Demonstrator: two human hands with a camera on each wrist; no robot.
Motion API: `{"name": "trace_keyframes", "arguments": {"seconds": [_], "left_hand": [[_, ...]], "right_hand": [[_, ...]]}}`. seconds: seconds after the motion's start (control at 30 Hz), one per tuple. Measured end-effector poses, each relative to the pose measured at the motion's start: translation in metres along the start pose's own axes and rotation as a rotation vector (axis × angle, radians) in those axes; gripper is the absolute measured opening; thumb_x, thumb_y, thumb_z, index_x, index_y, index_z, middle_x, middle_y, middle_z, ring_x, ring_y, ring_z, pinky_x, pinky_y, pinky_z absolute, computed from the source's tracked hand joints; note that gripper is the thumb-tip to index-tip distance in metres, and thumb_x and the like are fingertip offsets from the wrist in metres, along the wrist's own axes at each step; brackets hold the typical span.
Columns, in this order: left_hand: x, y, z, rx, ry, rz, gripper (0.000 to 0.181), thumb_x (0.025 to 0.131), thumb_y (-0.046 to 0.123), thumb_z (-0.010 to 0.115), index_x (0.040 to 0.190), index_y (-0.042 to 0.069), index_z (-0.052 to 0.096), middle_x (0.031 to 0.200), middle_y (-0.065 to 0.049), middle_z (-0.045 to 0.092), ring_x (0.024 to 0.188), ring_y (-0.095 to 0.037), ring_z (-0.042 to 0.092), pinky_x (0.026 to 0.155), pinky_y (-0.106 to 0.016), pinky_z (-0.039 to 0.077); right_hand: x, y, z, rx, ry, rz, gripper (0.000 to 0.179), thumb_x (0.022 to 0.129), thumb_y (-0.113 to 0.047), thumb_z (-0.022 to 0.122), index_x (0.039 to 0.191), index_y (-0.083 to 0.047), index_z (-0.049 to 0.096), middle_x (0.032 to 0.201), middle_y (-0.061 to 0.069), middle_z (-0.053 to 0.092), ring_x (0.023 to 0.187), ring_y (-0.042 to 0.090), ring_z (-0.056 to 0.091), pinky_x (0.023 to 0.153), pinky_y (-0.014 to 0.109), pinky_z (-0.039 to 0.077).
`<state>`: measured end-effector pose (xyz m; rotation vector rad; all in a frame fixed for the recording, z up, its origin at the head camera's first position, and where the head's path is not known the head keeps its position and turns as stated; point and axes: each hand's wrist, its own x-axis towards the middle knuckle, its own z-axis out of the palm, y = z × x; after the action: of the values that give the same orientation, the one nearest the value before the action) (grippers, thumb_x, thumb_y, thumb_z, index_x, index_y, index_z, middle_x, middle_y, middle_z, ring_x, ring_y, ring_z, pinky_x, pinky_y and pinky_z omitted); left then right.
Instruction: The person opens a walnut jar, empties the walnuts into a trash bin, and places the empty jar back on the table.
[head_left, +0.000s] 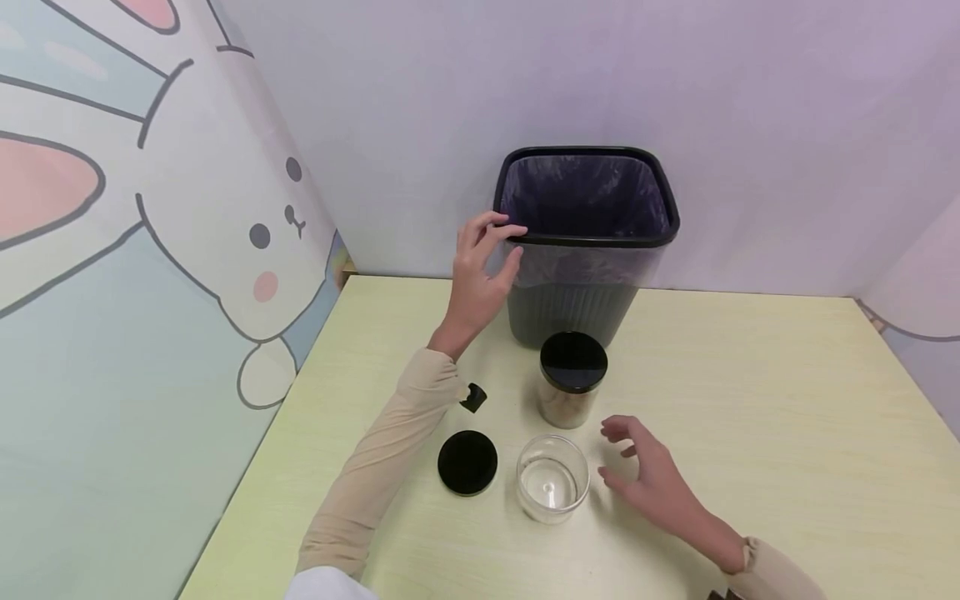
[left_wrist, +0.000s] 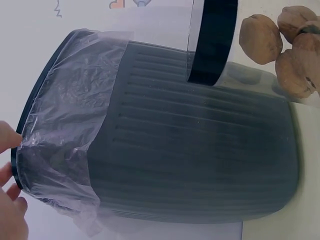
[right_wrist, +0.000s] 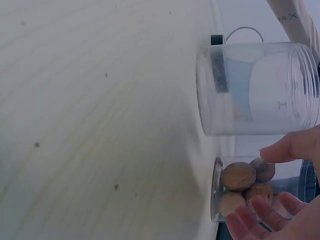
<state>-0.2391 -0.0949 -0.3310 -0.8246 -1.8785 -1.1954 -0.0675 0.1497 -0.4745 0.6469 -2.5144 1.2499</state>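
Observation:
My left hand (head_left: 480,271) is at the near-left corner of a dark waste bin (head_left: 573,308). Its fingertips touch or nearly touch the black rim, thumb and fingers spread apart; contact is hard to tell. Beside the right side of an uncovered clear jar (head_left: 552,492), my right hand (head_left: 652,479) hovers with loosely bent fingers and nothing in its grasp. A second jar, with a black lid (head_left: 573,361), stands upright in front of the bin. Walnuts (right_wrist: 239,176) show through its clear wall. Left of the uncovered jar, a loose black lid (head_left: 467,462) lies flat.
A thin plastic liner (left_wrist: 75,100) folds over the bin's rim. The pale wooden table (head_left: 750,400) meets a plain wall (head_left: 405,125) behind and a rabbit-printed wall covering (head_left: 202,192) at left. A small black piece (head_left: 473,397) shows beside the left sleeve.

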Motion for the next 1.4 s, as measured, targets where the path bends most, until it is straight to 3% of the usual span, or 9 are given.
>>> {"name": "trace_keyframes", "arguments": {"seconds": [0.4,0.7,1.07,1.4], "left_hand": [[0.003,-0.002,0.001,0.017,0.018,0.016,0.012,0.088,0.006,0.064,0.099,0.005,0.069,0.111,-0.013,0.049,0.111,-0.024,0.041,0.095,-0.033,0.037],[0.002,0.001,0.000,0.016,0.012,0.022,0.014,0.087,0.008,0.066,0.100,0.004,0.068,0.115,-0.015,0.049,0.115,-0.024,0.040,0.102,-0.035,0.033],[-0.006,0.004,0.000,0.050,-0.021,0.009,0.020,0.089,0.011,0.065,0.108,0.006,0.066,0.123,-0.015,0.045,0.122,-0.024,0.035,0.104,-0.036,0.029],[-0.014,0.012,-0.005,0.063,-0.025,-0.002,0.019,0.088,0.009,0.064,0.107,0.003,0.065,0.123,-0.017,0.046,0.122,-0.024,0.038,0.100,-0.035,0.034]], "right_hand": [[0.019,0.014,-0.013,-0.030,0.041,0.100,0.068,0.066,-0.013,0.086,0.122,-0.004,0.048,0.116,0.002,0.056,0.100,0.023,0.054,0.074,0.031,0.047],[0.030,0.019,-0.012,-0.001,0.047,0.086,0.080,0.063,-0.018,0.088,0.127,-0.001,0.044,0.121,0.004,0.052,0.107,0.023,0.051,0.080,0.027,0.044],[0.038,0.024,-0.008,0.039,0.026,0.072,0.086,0.064,-0.019,0.088,0.132,0.000,0.039,0.127,0.011,0.049,0.112,0.027,0.050,0.082,0.032,0.045],[0.047,0.029,-0.003,0.072,-0.002,0.064,0.089,0.064,-0.023,0.089,0.134,-0.006,0.037,0.129,0.004,0.048,0.113,0.029,0.050,0.083,0.038,0.047]]}}
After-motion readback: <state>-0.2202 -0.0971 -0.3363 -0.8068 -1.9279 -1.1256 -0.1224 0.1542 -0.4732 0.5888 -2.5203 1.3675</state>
